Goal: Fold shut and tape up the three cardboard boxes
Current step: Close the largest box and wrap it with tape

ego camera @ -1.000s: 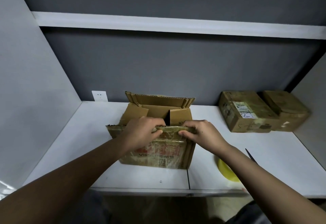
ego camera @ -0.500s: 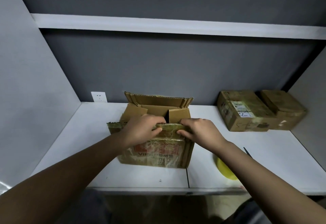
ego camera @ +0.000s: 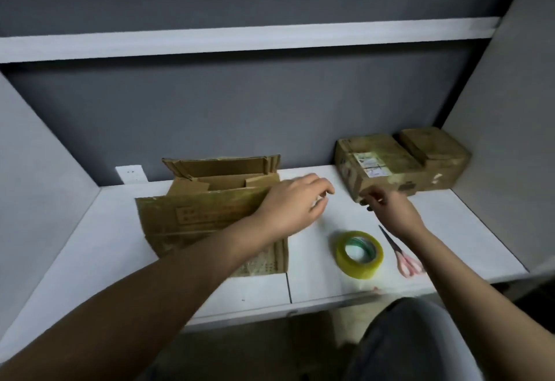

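open box (ego camera: 210,215): on bench (ego camera: 105,245), left of tape roll; near flap folded over the top and lying flat, far flap standing upright against the back wall, inner side flaps down inside
step in hand: judged as closing the open box, near flap down, far flap not yet folded, no new tape on the seam visible
left hand (ego camera: 292,203): past the right edge of open box, above bare bench, fingers stretched and relaxed, grip apart, holding nothing
right hand (ego camera: 387,205): beyond tape roll, at the near lower corner of labelled box, fingertips pinched together; grip on something or on nothing, cannot tell, too blurred
tape roll (ego camera: 359,254): yellow, flat on bench right of open box, untouched, free end not visible
scissors (ego camera: 401,253): pink handles, just right of tape roll, blades pointing away from the bench edge
labelled box (ego camera: 378,167): behind tape roll toward the back wall, flaps shut, looks taped already
small box (ego camera: 435,155): touching right side of labelled box, shut too
doing it well: press far flap down to meet near flap edge to edge before taping; keep one palm on the seam, since near flap may spring up unheld; find tape end first, run strip along the seam and down both sides, cut with scissors
risk: flaps gaping or overlapping crooked under the tape; old glossy tape on the cardboard may weaken the stick
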The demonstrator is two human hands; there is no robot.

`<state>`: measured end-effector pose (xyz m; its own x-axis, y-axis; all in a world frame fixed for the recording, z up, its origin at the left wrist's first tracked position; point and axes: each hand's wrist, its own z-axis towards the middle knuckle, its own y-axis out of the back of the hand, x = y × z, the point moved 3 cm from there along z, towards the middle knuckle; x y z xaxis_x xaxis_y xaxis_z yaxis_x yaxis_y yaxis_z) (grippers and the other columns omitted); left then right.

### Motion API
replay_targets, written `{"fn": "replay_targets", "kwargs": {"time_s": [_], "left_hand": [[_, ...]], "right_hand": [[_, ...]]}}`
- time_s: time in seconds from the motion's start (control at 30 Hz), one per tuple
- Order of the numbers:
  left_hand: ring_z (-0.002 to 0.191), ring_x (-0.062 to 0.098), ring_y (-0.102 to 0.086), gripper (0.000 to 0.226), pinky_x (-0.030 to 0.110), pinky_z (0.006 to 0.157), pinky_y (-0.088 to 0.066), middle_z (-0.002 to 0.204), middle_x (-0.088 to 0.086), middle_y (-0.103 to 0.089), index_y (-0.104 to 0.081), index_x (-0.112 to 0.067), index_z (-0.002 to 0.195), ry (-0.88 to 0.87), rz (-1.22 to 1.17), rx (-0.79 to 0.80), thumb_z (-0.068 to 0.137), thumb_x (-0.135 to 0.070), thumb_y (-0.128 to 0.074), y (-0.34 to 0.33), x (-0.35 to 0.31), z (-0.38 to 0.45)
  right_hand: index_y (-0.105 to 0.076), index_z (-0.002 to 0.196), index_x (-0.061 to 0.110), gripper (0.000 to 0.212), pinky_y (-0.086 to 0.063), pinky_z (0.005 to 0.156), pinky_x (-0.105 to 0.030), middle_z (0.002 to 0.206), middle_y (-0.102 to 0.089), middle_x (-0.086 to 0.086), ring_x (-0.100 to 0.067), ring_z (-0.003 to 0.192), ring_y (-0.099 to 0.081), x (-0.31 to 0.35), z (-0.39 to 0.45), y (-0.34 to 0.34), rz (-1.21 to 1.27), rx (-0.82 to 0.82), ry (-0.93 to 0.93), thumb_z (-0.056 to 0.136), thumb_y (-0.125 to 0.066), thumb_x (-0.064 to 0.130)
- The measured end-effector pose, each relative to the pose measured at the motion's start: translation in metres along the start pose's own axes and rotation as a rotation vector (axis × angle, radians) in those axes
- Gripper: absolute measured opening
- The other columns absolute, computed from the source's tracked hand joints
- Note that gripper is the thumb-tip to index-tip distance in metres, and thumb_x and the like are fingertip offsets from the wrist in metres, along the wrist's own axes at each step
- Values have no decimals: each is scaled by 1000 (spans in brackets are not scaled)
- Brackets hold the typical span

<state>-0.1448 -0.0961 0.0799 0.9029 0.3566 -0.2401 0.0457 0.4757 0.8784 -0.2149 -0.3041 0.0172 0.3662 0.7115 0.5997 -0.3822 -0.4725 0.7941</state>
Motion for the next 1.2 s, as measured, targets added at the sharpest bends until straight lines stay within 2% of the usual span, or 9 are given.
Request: {"fn": "replay_targets", "kwargs": {"time_s": [0.17, 0.37, 0.5, 0.6, 0.7, 0.77, 0.83, 0.9, 1.2], "left_hand": [[118, 29, -50, 40, 38, 93, -40, 131, 10, -50, -47, -14, 132, -18, 275, 542, 93, -22, -48, -126, -25, 17], [130, 29, -38, 48, 37, 112, -20, 138, 11, -45, -43, -10, 137, -2, 353, 750, 90, -17, -52, -231, -34, 10], [123, 29, -45, 38, 35, 108, -24, 129, 11, -56, -53, -11, 128, 70, 331, 668, 92, -7, -43, -260, -40, 14], [115, 27, -53, 30, 32, 98, -33, 119, 5, -63, -58, -19, 120, 165, 161, 558, 92, -18, -48, -256, -34, 16], [84, 24, -57, 10, 32, 73, -43, 84, 1, -61, -59, -17, 95, 460, -405, 461, 90, -25, -60, -241, -22, 14], [85, 19, -57, 4, 35, 77, -47, 85, 1, -63, -60, -12, 92, 587, -868, 392, 90, -13, -62, -226, -20, 11], [94, 14, -62, 15, 31, 87, -49, 98, -2, -69, -62, -19, 99, 608, -1072, 334, 90, -7, -62, -206, -17, 4], [98, 12, -64, 20, 30, 91, -49, 101, -5, -71, -62, -22, 103, 581, -1136, 295, 89, -7, -62, -187, -15, -8], [106, 9, -59, 23, 30, 92, -48, 107, -6, -65, -59, -31, 107, 328, -989, 216, 85, -30, -65, -106, -17, -51]], "right_hand": [[-66, 110, 21, 23, -47, 86, -32, 109, -70, -1, -25, 107, -61, -80, -26, -35, 43, 100, -271, 92, -52, 15], [-61, 108, 23, 21, -47, 94, -42, 103, -71, 2, -21, 99, -64, -126, -37, -50, 314, -43, -437, 93, -48, 16], [-61, 98, 23, 19, -50, 80, -35, 85, -70, 10, -18, 92, -67, -137, -30, -46, 495, -137, -473, 93, -45, 14], [-60, 105, 21, 16, -49, 85, -40, 99, -70, 3, -21, 99, -65, -145, -25, -48, 544, -66, -518, 93, -50, 21], [-43, 133, 22, 49, -41, 99, -30, 126, -56, -1, -18, 107, -55, -141, -26, -52, 527, 61, -477, 90, -62, 38], [-30, 144, 24, 76, -37, 91, -11, 135, -45, 3, -13, 116, -49, -126, -32, -51, 599, 82, -373, 83, -70, 45], [-24, 148, 29, 83, -40, 98, -20, 140, -40, 8, -10, 125, -44, -107, -39, -46, 633, 83, -256, 82, -72, 43], [-25, 147, 33, 84, -41, 104, -33, 143, -39, 13, -6, 131, -40, -88, -45, -37, 603, 88, -153, 79, -73, 42], [-32, 144, 38, 82, -41, 102, -27, 141, -41, 20, 6, 131, -37, 3, -64, 1, 504, 205, 204, 78, -79, 29]]}}
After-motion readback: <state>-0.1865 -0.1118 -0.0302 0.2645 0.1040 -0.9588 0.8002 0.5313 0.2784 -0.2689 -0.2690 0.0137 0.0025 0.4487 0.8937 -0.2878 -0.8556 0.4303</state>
